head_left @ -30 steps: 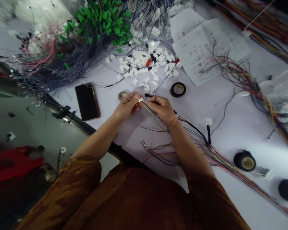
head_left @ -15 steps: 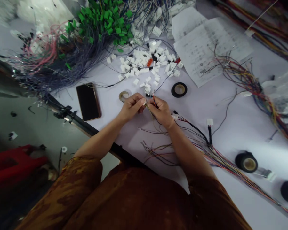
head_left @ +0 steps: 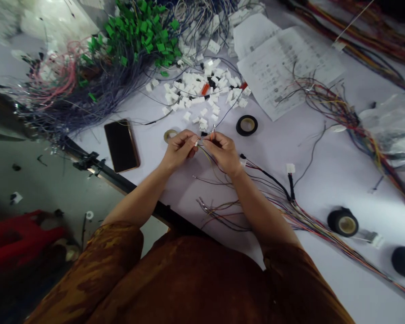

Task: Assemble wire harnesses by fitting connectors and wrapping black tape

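A small white connector (head_left: 196,142) is pinched between the thumb and fingers of my left hand (head_left: 180,150). Thin wires run from it toward the right. My right hand (head_left: 224,155) is closed on thin wires (head_left: 213,130), whose metal ends stick up above the fingers. The fingertips of both hands are close together but apart. Just beyond them lies a pile of white connectors (head_left: 209,87) with a few orange, red and black pieces. Under my right forearm passes a wire harness (head_left: 310,218), its loose ends fanned out on the table.
A phone (head_left: 122,145) lies to the left, near the table edge. Tape rolls (head_left: 246,125) sit beyond my hands and at right. Green-tagged wires (head_left: 141,33) heap at the back left. Printed sheets (head_left: 286,67) and another wire bundle (head_left: 354,119) lie at the back right.
My fingertips have drawn slightly apart, with the right hand now nearer the wire ends. The whole view has shifted a little, so the table things appear further left.
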{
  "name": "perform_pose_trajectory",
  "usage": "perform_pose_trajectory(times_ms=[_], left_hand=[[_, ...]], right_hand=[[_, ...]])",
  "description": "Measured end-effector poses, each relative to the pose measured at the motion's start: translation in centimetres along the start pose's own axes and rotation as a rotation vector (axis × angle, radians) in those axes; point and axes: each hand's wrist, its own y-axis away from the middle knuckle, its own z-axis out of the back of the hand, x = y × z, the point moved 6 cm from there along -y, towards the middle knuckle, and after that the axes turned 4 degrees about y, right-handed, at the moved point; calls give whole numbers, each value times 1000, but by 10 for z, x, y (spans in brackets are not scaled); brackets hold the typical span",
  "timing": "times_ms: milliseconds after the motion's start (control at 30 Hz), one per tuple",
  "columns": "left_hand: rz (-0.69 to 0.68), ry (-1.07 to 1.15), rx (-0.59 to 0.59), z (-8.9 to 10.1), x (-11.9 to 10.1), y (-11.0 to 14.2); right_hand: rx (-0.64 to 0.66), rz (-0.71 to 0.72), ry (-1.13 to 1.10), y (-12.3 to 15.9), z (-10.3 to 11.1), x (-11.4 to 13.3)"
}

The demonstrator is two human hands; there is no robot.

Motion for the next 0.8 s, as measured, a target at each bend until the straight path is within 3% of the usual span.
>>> perform_pose_trajectory(times_ms=[233,400,667,800], left_hand=[[136,190,38,-5,12,-1],[176,236,30,-5,17,-1],[178,224,46,-3,18,-3],[74,116,32,-2,9,-2]], right_hand=[[-59,-20,-57,2,2,4],[-15,-52,-48,4,1,8],[25,-74,-59,4,0,7],[-5,-71,-46,4,1,5]])
